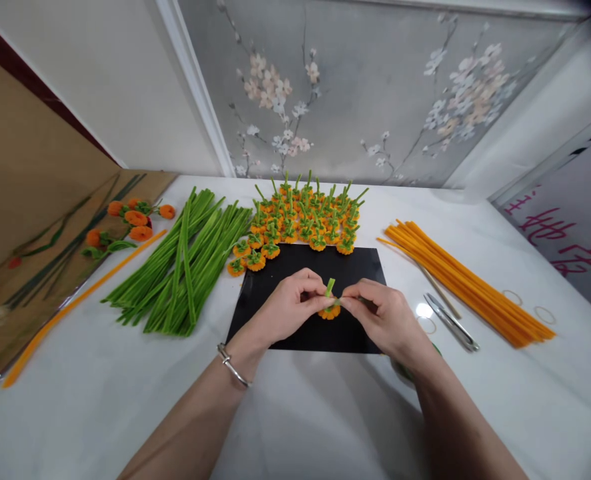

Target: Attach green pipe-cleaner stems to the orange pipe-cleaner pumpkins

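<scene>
Over a black mat [300, 337], my left hand [295, 301] and my right hand [375, 310] meet at one small orange pipe-cleaner flower [330, 313]. A short green stem stands up from its underside. The left thumb and forefinger pinch the green part from one side. On the other side, my right fingertips are pressed together on a short green bit at the flower's edge. Just behind the mat stand many similar orange flowers [317, 241], set face down with green stems pointing up.
A pile of green pipe cleaners [185, 267] lies to the left, with a long orange strip [75, 310] beyond it. Finished orange flowers [136, 218] rest at the far left. Orange pipe cleaners [470, 287], metal scissors [451, 322] and rubber bands [544, 315] lie right.
</scene>
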The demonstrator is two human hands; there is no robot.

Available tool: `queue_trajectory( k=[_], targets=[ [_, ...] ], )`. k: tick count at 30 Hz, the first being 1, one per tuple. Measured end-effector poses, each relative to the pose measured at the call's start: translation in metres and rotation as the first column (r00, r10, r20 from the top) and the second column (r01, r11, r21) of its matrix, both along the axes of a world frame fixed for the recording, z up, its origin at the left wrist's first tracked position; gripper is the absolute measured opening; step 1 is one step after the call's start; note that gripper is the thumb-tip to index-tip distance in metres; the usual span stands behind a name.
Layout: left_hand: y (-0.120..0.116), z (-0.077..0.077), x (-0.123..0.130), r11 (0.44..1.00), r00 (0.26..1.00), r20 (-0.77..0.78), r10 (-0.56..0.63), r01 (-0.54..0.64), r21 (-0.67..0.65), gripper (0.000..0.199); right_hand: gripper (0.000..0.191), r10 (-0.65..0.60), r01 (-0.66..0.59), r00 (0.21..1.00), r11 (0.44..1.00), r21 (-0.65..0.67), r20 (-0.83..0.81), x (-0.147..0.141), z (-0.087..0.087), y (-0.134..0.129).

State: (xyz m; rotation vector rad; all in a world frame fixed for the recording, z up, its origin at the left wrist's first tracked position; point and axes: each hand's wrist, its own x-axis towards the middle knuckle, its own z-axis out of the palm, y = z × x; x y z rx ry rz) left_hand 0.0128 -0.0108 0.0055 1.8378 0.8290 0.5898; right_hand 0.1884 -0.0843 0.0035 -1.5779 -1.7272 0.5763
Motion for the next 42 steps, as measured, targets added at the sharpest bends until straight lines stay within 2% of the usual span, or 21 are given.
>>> queue_trajectory(
  k=[9,17,25,42],
  targets=[
    [0.0,0.002,0.002,0.999,0.999,0.018,-0.052,0.051,0.014,0.017,0.014,0.023,-0.023,1.0,1.0,0.019,0.008,0.002,-0.003,-0.001],
    [0.0,0.003,0.001,0.997,0.995,0.052,-0.082,0.082,-0.008,0.02,0.015,0.073,-0.075,0.996,0.996,-0.054,-0.042,0.003,0.004,-0.002],
    [-0.001,-0.004,0.007,0.999,0.996,0.085,-0.032,0.033,-0.018,0.023,0.016,0.069,-0.068,0.997,0.997,-0.034,0.029,0.005,0.006,-0.004],
    [-0.003,-0.005,0.011,1.0,0.997,0.075,0.006,-0.006,0.012,0.027,0.018,0.042,-0.046,0.998,0.996,-0.079,-0.052,0.009,0.009,-0.005]
  ],
)
